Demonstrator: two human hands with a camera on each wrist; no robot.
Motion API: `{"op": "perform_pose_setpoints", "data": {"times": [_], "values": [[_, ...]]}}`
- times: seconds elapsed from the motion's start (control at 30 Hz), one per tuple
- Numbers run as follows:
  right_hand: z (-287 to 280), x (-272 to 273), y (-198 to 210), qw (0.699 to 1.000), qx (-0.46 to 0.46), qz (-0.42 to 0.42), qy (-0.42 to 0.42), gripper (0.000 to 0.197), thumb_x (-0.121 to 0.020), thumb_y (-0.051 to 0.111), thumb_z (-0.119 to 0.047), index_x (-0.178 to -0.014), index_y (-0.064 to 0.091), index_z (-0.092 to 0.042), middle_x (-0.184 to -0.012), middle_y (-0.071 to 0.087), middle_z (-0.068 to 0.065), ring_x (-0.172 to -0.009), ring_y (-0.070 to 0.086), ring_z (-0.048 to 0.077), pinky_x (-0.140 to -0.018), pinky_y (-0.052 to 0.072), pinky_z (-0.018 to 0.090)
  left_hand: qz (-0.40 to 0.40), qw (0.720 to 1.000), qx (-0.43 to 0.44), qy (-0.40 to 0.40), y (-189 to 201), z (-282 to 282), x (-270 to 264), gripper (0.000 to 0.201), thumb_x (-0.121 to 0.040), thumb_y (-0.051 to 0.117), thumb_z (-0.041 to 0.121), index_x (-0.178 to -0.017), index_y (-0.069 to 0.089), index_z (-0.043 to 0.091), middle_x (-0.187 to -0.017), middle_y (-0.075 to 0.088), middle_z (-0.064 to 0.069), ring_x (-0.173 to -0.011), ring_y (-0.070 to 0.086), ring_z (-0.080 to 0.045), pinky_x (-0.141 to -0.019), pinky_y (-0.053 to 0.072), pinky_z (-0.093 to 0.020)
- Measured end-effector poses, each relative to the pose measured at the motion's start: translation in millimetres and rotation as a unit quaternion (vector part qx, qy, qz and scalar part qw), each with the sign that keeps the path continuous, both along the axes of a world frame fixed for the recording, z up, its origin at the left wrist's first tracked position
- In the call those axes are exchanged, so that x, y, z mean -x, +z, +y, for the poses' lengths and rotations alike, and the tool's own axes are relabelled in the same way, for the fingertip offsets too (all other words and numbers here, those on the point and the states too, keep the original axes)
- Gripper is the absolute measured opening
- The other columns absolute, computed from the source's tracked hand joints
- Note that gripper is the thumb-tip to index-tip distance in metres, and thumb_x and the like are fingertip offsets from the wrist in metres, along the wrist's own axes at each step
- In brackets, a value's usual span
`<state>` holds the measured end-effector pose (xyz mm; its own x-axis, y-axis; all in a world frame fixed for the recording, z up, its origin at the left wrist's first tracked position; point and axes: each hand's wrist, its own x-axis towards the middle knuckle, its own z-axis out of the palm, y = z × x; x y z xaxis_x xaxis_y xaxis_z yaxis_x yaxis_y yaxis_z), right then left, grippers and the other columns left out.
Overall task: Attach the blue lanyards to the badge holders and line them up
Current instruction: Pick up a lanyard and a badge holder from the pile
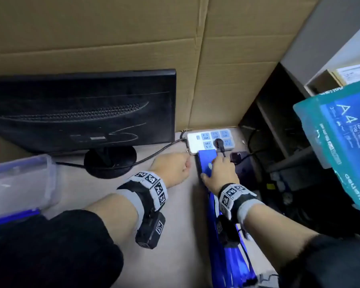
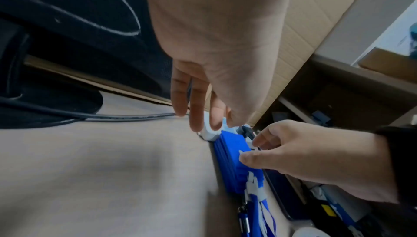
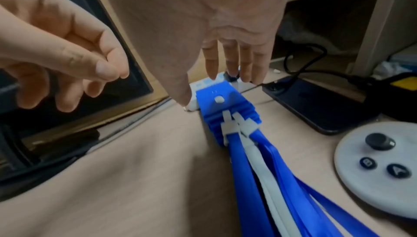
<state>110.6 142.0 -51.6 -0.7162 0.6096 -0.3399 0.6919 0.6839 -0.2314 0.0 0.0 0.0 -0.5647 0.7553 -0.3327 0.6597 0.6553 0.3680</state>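
2 hands hover loose-fingered, gripping nothing, over stacked blue badge holders trailing lanyards.

A black monitor seen from behind stands at left of the head view before a cardboard wall, its cable running right to a white power strip with blue sockets at centre. A clear plastic bin sits at the left edge, and a teal A4 paper pack fills the right. In the right wrist view, a white controller with a thumbstick lies at lower right beside a dark flat device.
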Motion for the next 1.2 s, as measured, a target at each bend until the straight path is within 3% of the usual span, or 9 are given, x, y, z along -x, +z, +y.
{"op": "perform_pose_setpoints", "data": {"times": [0.17,0.47,0.63,0.73,0.87,0.97,1.03,1.1,1.2], "values": [[1,9,-23,0.999,-0.021,-0.031,-0.038,0.073,-0.077,0.076,-0.051,-0.126,0.040,-0.010,-0.127,0.047,0.014,-0.121,0.047,0.035,-0.092,0.048,0.043,-0.108,0.990,0.087,-0.004,-29,6,-2,0.043,-0.091,0.050,0.032,-0.133,0.043,0.029,-0.124,0.057,0.003,-0.105,0.061,-0.024,-0.092,0.052,-0.041],[2,6,-25,0.997,-0.023,0.014,-0.066,0.080,-0.078,0.073,-0.042,-0.139,0.032,-0.012,-0.127,0.049,0.013,-0.120,0.047,0.034,-0.085,0.050,0.043,-0.126,0.988,0.092,-0.018,-28,9,-1,0.047,-0.094,0.046,0.025,-0.141,0.037,0.028,-0.128,0.054,0.002,-0.105,0.060,-0.023,-0.092,0.052,-0.043],[0,-1,-3,0.994,-0.024,0.076,-0.073,0.078,-0.068,0.071,-0.043,-0.132,0.041,-0.010,-0.119,0.055,0.014,-0.109,0.050,0.037,-0.092,0.046,0.043,-0.089,0.995,0.032,-0.025,-13,9,0,0.061,-0.090,0.053,0.020,-0.146,0.029,0.027,-0.142,0.040,-0.001,-0.122,0.051,-0.025,-0.096,0.047,-0.041],[-1,-10,20,0.978,0.087,0.174,-0.076,0.079,-0.062,0.077,-0.038,-0.129,0.042,-0.012,-0.116,0.057,0.007,-0.107,0.057,0.029,-0.092,0.050,0.038,-0.043,0.997,-0.042,-0.046,-3,6,1,0.072,-0.081,0.059,0.013,-0.146,0.031,0.028,-0.145,0.029,0.003,-0.133,0.038,-0.023,-0.103,0.043,-0.040],[-19,-23,60,0.957,0.233,0.167,-0.051,0.067,-0.070,0.083,-0.039,-0.122,0.044,-0.022,-0.103,0.064,-0.005,-0.087,0.066,0.011,-0.073,0.052,0.018,0.003,0.988,-0.111,-0.109,17,-6,0,0.057,-0.076,0.060,0.016,-0.128,0.051,0.039,-0.145,0.034,0.014,-0.133,0.030,-0.013,-0.112,0.028,-0.037],[-43,-24,83,0.905,0.383,0.163,-0.090,0.043,-0.086,0.076,-0.036,-0.115,0.054,-0.013,-0.094,0.067,0.005,-0.070,0.068,0.025,-0.057,0.052,0.020,0.018,0.984,-0.138,-0.114,33,-30,2,0.023,-0.081,0.060,0.023,-0.093,0.062,0.042,-0.113,0.054,0.022,-0.116,0.037,-0.005,-0.106,0.028,-0.038],[-61,-22,92,0.869,0.456,0.167,-0.099,0.037,-0.093,0.067,-0.044,-0.105,0.057,-0.011,-0.085,0.062,0.008,-0.065,0.068,0.032,-0.051,0.051,0.026,0.012,0.986,-0.122,-0.113,40,-53,9,0.019,-0.089,0.060,0.030,-0.079,0.056,0.046,-0.089,0.056,0.022,-0.099,0.040,0.000,-0.099,0.029,-0.034],[-79,-19,97,0.882,0.442,0.154,-0.048,0.036,-0.095,0.064,-0.045,-0.102,0.058,-0.010,-0.084,0.063,0.007,-0.058,0.070,0.030,-0.051,0.051,0.028,-0.010,0.991,-0.081,-0.103,47,-79,18,0.011,-0.095,0.056,0.041,-0.085,0.059,0.038,-0.082,0.059,0.015,-0.093,0.052,-0.008,-0.090,0.035,-0.034],[-107,-10,99,0.909,0.386,0.153,0.037,0.020,-0.102,0.056,-0.025,-0.098,0.062,-0.006,-0.087,0.071,0.006,-0.043,0.058,0.017,-0.046,0.050,0.027,-0.081,0.993,-0.050,-0.066,50,-119,31,0.012,-0.096,0.057,0.028,-0.086,0.054,0.032,-0.091,0.060,0.008,-0.092,0.059,-0.020,-0.085,0.048,-0.040]]}}
